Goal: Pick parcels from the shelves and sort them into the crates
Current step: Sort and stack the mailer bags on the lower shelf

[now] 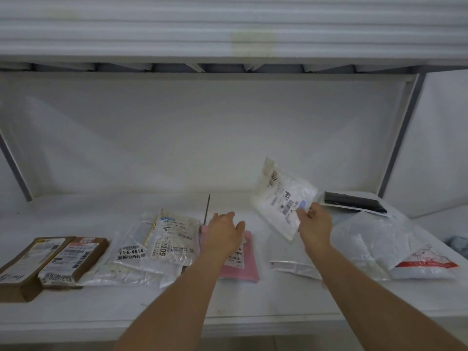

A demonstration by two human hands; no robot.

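My right hand (315,224) grips a white plastic parcel with a printed label (281,196) by its lower corner and holds it tilted above the white shelf (228,302). Hovering palm down over a flat pink parcel (243,267), my left hand (224,235) has its fingers apart and holds nothing. Clear bagged parcels with barcode labels (164,244) lie just left of that hand. Two brown cardboard parcels (50,262) rest at the shelf's far left. No crate is in view.
A white bag with red print (417,259) and other clear bags (293,264) lie on the right. A black flat parcel (354,201) sits at the back right. Grey shelf posts (400,138) stand at both ends, with another shelf board (228,34) overhead.
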